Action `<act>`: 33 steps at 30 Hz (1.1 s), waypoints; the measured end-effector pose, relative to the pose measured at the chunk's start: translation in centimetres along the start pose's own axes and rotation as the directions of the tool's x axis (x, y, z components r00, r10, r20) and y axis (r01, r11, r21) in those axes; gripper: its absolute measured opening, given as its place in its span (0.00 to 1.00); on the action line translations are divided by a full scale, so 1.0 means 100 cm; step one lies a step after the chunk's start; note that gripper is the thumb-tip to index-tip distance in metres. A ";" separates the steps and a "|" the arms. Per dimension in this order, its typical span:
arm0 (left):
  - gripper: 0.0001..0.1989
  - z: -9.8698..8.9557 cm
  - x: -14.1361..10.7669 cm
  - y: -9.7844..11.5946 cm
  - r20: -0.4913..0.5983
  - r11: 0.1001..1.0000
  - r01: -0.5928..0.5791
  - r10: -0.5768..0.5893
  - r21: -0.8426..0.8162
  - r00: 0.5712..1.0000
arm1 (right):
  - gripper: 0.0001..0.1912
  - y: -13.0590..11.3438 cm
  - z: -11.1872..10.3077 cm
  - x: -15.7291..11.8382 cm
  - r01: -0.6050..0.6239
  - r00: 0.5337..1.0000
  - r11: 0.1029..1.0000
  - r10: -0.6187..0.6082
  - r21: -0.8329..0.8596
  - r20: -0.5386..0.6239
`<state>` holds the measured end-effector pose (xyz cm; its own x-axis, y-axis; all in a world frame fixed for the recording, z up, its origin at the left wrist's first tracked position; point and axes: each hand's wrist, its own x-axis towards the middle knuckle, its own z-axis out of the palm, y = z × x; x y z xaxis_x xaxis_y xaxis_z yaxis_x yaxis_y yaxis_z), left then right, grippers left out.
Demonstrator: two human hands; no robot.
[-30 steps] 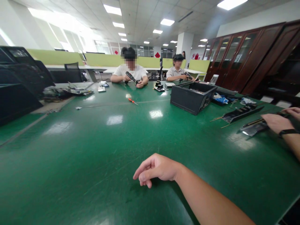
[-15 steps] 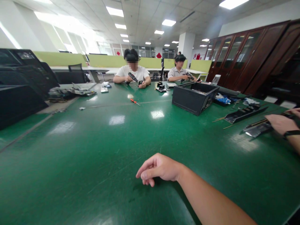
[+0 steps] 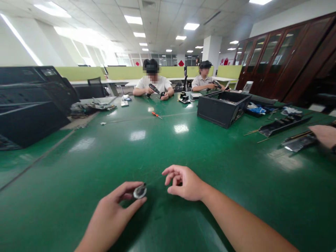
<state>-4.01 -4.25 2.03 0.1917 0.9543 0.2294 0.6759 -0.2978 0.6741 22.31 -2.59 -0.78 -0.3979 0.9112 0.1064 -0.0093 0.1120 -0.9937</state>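
Note:
Between the thumb and forefinger of my left hand (image 3: 118, 206) is a small round part (image 3: 140, 191), with a pale rim, a dark middle and a black nub on top. Its exact kind I cannot make out. My right hand (image 3: 185, 183) is just to the right of it, fingers loosely curled and apart, holding nothing. Both hands are low over the near part of the green table (image 3: 123, 157). An orange-handled screwdriver (image 3: 156, 114) lies farther off, beyond both hands.
A black computer case (image 3: 223, 109) stands at the back right, with metal strips (image 3: 283, 126) beside it. Another person's hand (image 3: 324, 135) is at the right edge. Dark cases (image 3: 34, 105) stand at left. Two people with drills sit across the table.
My left hand has come into view from below, holding the small round part. My right hand has shifted slightly right and its fingers have opened a little. The view has turned slightly left.

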 end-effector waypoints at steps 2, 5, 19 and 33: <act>0.18 0.027 0.027 0.016 0.104 0.997 -0.061 0.066 -0.051 0.992 | 0.29 0.000 -0.002 0.000 0.071 0.993 0.987 -0.084 -0.143 -0.087; 0.15 0.055 0.047 0.026 0.063 0.976 -0.188 0.196 -0.108 0.979 | 0.32 0.004 -0.005 0.002 0.041 0.970 0.964 -0.101 -0.261 -0.221; 0.10 0.054 0.032 0.020 -0.001 0.902 -0.419 0.421 -0.103 0.907 | 0.14 0.002 -0.004 -0.001 0.002 0.986 0.932 -0.063 -0.361 -0.157; 0.10 0.055 0.030 0.019 -0.013 0.891 -0.441 0.442 -0.113 0.897 | 0.07 0.004 -0.004 -0.003 0.005 0.984 0.916 -0.076 -0.400 -0.162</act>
<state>1.80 -1.87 0.13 0.4617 0.7238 0.5127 0.4370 -0.6886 0.5787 22.77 -2.69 -1.16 -0.2426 0.9522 0.1859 0.3568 0.2657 -0.8956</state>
